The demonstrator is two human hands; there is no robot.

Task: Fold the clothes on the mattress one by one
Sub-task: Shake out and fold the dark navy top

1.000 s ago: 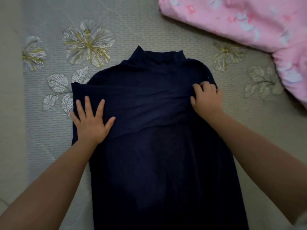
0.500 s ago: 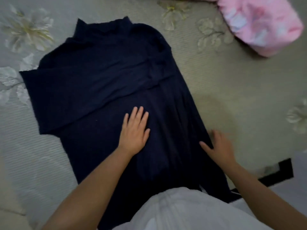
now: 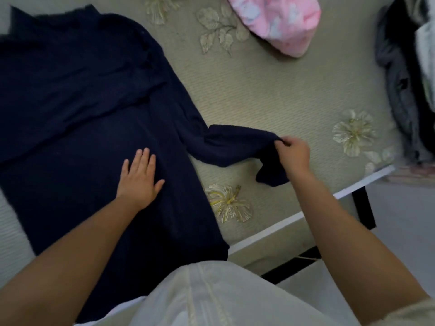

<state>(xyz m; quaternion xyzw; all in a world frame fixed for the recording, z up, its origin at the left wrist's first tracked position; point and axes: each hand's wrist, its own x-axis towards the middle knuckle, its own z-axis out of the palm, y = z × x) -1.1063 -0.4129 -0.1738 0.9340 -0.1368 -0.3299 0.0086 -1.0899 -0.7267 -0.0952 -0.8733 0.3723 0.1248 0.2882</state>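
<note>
A dark navy high-neck top (image 3: pixel 77 109) lies spread on the mattress (image 3: pixel 270 95), its collar toward the upper left. One sleeve is folded across its chest. My left hand (image 3: pixel 138 177) presses flat on the lower body of the top, fingers straight. My right hand (image 3: pixel 294 152) pinches the end of the other sleeve (image 3: pixel 235 144), which is drawn out to the right and lifted a little off the mattress, its cuff hanging below my hand.
A pink patterned blanket (image 3: pixel 277 22) lies bunched at the top. A pile of dark and grey clothes (image 3: pixel 404 78) sits at the right edge. The mattress's white-trimmed front edge (image 3: pixel 294 220) runs diagonally, with floor beyond it.
My right hand took hold of the right sleeve near the hem and pulled it out to the right. My left hand stayed flat on the body of the top. The view swung rightward.
</note>
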